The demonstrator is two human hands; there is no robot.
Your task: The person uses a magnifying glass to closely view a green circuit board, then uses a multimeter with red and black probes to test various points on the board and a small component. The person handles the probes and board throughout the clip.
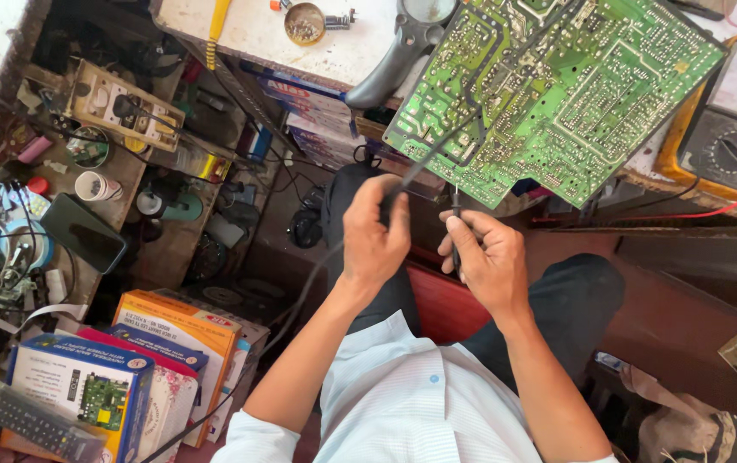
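Both probes are in hand but neither touches yet: the left hand [374,230] pinches a black probe [415,167] pointing over the circuit board [557,94]; the right hand [487,257] grips a second probe [456,225], its tip just short of the board's edge.

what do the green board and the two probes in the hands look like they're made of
Green board: looks like rigid laminate with a glossy green coating, dotted with small silvery solder points. Probes: the left hand pinches a black probe, the right hand a thin dark one; both look like matte plastic, though their tips are too small to tell.
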